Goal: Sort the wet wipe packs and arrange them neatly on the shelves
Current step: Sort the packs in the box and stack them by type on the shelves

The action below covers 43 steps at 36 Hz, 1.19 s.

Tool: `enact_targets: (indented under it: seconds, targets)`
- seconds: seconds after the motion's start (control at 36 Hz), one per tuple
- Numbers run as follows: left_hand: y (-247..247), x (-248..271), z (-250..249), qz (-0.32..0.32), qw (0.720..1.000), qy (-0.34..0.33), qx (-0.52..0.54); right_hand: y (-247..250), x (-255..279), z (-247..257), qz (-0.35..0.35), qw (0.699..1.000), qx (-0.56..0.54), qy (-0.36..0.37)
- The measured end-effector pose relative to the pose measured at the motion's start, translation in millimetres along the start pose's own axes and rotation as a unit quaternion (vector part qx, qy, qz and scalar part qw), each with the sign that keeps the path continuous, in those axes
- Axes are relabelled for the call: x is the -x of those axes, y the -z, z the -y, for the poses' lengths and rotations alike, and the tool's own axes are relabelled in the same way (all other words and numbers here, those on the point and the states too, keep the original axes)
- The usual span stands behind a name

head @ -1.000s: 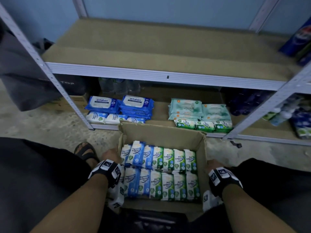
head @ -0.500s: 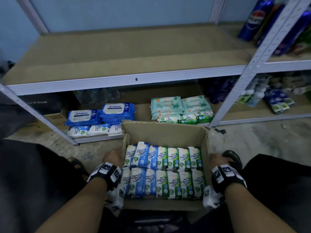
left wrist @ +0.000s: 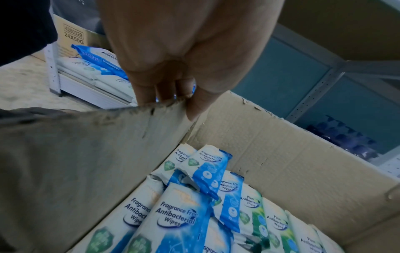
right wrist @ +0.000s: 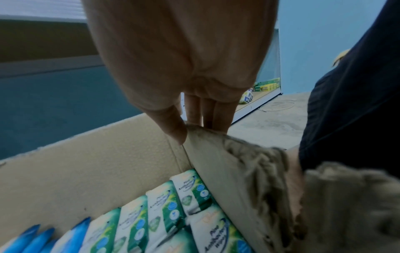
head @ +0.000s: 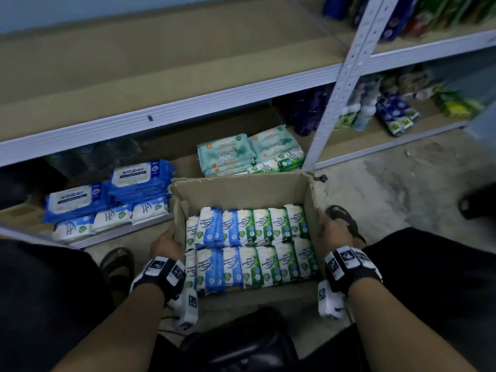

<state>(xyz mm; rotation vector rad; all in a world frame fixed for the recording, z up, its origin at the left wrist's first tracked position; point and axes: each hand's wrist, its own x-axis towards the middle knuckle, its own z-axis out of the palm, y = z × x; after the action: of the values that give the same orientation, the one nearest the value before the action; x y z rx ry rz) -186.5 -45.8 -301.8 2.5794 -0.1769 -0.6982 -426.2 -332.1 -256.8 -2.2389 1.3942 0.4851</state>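
Both my hands, left (head: pixel 167 241) & right (head: pixel 334 229), fingers pinching cardboard box (head: pixel 243 190) walls; wipe packs (head: pixel 249 248) between; lift level, rims torn.

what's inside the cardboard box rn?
The cardboard box holds two rows of upright wipe packs: blue fragrance-free packs on its left, green pine packs on its right. Anything beneath them is hidden.

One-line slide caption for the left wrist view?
Left hand grips the cardboard box wall above blue wipe packs.
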Motion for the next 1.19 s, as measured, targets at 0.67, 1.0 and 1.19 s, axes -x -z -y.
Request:
enact_targets:
  seconds: [0.67, 1.0, 1.19]
  targets:
    - [12, 17, 13, 0.061, 0.998, -0.023, -0.009, 2, 23, -8, 0.029, 0.994, 0.104, 0.006]
    - [15, 22, -47, -0.035, 0.996, -0.077, -0.005, 21, 26, 26, -0.044, 0.999, -0.003, 0.0]
    - [32, 14, -89, 0.029, 0.994, -0.105, 0.011, 40, 14, 80, -0.004, 0.996, -0.058, 0.066]
